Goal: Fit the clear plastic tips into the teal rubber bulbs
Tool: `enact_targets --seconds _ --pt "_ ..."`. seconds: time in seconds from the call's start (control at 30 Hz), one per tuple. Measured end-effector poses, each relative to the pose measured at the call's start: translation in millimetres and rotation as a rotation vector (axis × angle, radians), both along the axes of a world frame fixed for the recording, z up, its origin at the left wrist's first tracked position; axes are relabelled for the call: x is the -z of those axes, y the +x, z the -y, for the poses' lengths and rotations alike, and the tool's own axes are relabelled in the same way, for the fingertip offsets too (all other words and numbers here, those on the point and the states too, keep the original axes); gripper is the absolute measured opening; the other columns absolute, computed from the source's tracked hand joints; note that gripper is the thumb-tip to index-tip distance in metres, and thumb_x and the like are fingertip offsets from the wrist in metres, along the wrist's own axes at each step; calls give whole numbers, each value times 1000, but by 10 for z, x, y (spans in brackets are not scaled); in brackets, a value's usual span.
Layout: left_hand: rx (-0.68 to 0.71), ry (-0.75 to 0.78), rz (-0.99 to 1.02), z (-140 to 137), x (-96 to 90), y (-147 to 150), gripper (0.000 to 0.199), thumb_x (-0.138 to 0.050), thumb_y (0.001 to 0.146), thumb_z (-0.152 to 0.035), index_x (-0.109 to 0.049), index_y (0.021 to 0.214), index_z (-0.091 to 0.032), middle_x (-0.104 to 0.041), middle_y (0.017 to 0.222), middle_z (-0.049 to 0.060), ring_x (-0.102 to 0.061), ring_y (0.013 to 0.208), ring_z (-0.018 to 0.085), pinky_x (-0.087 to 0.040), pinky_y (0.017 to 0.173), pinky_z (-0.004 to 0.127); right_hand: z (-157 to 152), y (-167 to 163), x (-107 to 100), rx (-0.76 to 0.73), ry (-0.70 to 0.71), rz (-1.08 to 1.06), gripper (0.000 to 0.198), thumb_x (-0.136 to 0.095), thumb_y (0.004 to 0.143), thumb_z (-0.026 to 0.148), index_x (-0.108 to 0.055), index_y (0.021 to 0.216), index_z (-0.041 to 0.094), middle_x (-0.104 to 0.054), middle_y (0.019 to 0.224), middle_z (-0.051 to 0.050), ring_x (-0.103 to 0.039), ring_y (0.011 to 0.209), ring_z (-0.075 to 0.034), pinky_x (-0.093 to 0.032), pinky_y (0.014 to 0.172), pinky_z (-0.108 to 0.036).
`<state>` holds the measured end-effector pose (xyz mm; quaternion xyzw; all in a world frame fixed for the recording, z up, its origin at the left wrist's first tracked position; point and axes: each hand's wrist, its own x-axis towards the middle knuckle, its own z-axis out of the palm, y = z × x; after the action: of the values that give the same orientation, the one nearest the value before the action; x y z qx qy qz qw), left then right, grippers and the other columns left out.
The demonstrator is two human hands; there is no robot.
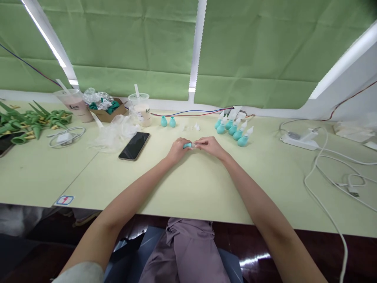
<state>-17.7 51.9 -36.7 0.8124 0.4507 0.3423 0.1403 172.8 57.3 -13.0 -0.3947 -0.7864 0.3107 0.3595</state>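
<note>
My left hand (178, 149) is closed round a small turquoise squeeze bulb (187, 145), its neck towards the right. Against that neck, my right hand (209, 146) pinches a small clear nozzle (193, 145); whether it is seated in the bulb I cannot tell. Two bulbs without nozzles (168, 122) stand upright behind my left hand. Several small whitish pieces (196, 127) lie beyond my fingers. To the right are several turquoise bulbs with clear pointed nozzles (242, 140), standing in rows.
A phone (134, 146) and crumpled clear plastic bags (113, 133) lie at left, near two drink cups (139, 108) and a small cardboard box (108, 114). Green plastic parts (35, 120) pile up farther left. A power strip (300, 141) with loose white cables (316, 169) occupies the right.
</note>
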Motion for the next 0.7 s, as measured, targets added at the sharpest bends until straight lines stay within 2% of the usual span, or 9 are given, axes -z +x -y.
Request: enact_targets --seconds 0.37,0.7 --pt "6 -27 -31 27 -34 29 18 -59 78 -30 -67 90 -20 -66 88 6 -54 87 20 -42 80 32 -20 15 42 -3 -62 -33 26 -62 71 37 -75 82 18 -65 67 -1 -54 61 -14 -41 58 -25" --pt "24 0 -19 32 -11 35 24 -58 79 -38 -68 92 -21 -66 85 6 -54 85 21 -42 78 31 -40 -13 53 -16 -115 -63 26 -64 68 37 -75 80 17 -64 62 -1 -54 57 -13 -42 57 -25"
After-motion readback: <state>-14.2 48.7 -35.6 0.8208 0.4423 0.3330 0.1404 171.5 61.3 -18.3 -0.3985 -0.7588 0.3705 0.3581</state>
